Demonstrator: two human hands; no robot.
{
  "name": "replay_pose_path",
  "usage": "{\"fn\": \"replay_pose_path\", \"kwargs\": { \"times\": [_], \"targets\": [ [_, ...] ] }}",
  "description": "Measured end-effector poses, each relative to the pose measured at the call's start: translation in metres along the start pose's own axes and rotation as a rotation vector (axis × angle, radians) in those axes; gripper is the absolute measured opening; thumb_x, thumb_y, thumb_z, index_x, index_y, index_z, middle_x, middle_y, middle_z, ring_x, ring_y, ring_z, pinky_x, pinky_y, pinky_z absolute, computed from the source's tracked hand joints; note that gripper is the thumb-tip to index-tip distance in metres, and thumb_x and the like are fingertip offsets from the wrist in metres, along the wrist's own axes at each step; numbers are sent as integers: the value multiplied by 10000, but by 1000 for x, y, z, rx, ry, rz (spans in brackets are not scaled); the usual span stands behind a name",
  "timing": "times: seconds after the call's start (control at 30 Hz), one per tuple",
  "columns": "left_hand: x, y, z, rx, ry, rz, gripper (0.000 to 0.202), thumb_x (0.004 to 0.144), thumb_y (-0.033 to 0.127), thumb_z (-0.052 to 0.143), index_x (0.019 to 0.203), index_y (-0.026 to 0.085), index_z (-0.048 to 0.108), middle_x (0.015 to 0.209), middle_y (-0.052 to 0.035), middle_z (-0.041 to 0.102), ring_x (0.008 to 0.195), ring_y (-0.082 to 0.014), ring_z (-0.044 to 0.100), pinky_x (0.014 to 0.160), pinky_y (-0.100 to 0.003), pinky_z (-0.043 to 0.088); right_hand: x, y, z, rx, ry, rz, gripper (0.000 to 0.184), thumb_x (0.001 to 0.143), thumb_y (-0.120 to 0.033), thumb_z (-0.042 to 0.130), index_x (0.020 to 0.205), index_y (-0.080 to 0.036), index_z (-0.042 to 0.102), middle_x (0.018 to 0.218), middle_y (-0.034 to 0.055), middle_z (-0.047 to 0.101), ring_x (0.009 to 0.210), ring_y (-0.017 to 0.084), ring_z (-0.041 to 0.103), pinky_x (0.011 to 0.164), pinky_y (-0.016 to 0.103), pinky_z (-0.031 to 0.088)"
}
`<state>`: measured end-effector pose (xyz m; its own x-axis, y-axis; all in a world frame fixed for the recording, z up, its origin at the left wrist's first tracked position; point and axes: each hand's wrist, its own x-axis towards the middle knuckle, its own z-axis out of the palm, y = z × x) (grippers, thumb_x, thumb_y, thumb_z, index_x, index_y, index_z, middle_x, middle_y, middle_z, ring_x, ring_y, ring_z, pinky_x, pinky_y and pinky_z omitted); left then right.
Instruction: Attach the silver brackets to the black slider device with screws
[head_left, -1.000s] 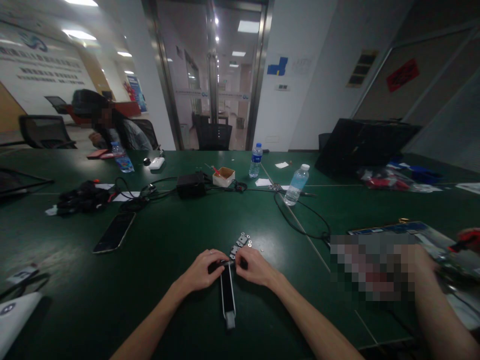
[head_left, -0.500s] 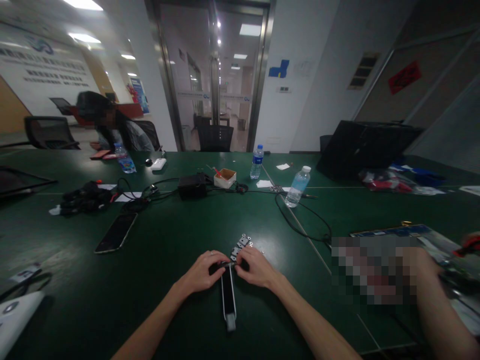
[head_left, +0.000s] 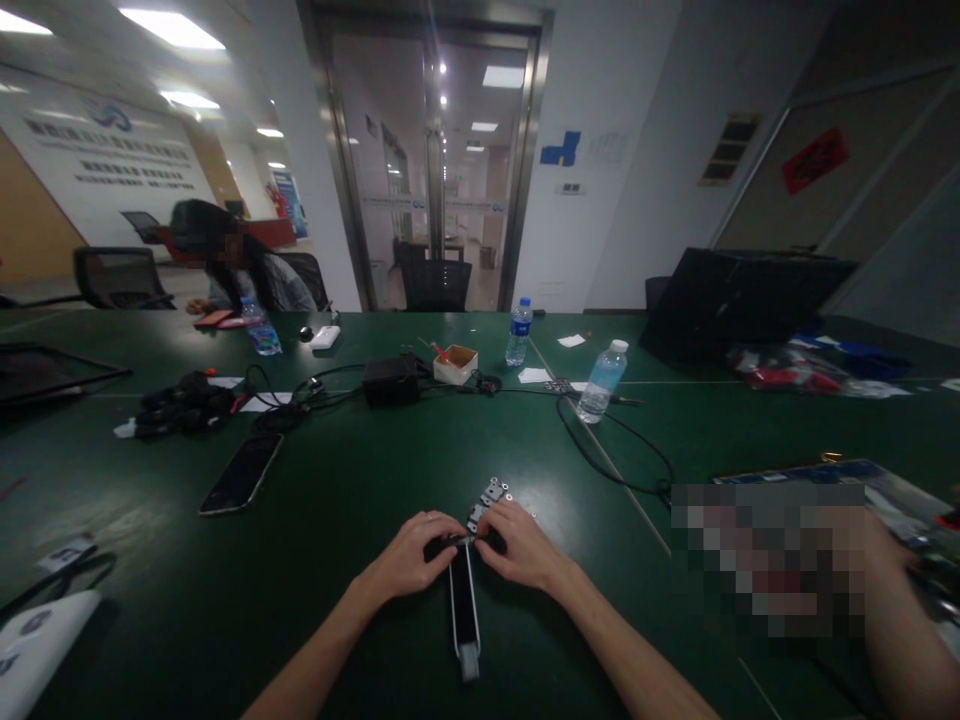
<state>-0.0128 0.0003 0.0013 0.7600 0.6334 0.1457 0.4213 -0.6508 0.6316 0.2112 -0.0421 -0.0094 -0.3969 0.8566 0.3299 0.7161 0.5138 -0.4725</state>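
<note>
Head view. Left hand (head_left: 421, 553): thumb and fingers are pinching the left part of a thin dark piece (head_left: 460, 541). Right hand (head_left: 519, 548): thumb and forefinger are pinching at its right end. The fingers are mostly covering the piece, which is too small to identify. It is sitting at the far end of a narrow white-edged black strip (head_left: 464, 600). The strip is lying on the green surface (head_left: 360, 460) between the forearms, with a grey tab (head_left: 469, 664) showing at its near end. Small metal plates (head_left: 493, 492) are lying just beyond the right fingers.

Surroundings: a smartphone (head_left: 241, 474) is lying to the left, well apart. A black box (head_left: 391, 380) with cables, a small open carton (head_left: 455, 368), a blue-capped bottle (head_left: 519, 335) and a white-capped bottle (head_left: 602, 383) are standing farther back. At right, another person's forearm (head_left: 904, 610) is reaching in; its hand is pixelated.
</note>
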Motion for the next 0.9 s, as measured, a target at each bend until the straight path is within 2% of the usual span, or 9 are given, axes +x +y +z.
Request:
{"fn": "replay_pose_path", "kwargs": {
  "times": [0.33, 0.6, 0.9],
  "targets": [
    [-1, -6, 5, 2, 20, 16, 233, 872, 193, 548, 1089, 201, 632, 1062, -58, 653, 949, -200, 593, 869, -327, 455, 0, 1, 1, 3, -16, -27, 69, 828, -187, 628, 878, -196, 581, 907, 40, 617, 870, 189, 538, 774, 311, 410],
    [-1, -2, 2, 4, 14, 3, 231, 878, 216, 541, 1088, 198, 637, 1068, -63, 658, 957, -207, 599, 892, -340, 456, -1, 4, 3, 10, 0, -42, 132, 828, -187, 649, 943, -205, 588, 954, 42, 615, 917, 189, 541, 812, 315, 418],
    [2, 4, -2, 6, -9, -5, 246, 888, 226, 507, 1099, 204, 631, 1096, -62, 663, 995, -213, 592, 916, -354, 452, 1, 5, 5, 8, 14, -66, 115, 807, -179, 650, 907, -199, 595, 932, 38, 623, 920, 189, 546, 835, 325, 419]
  ]
}}
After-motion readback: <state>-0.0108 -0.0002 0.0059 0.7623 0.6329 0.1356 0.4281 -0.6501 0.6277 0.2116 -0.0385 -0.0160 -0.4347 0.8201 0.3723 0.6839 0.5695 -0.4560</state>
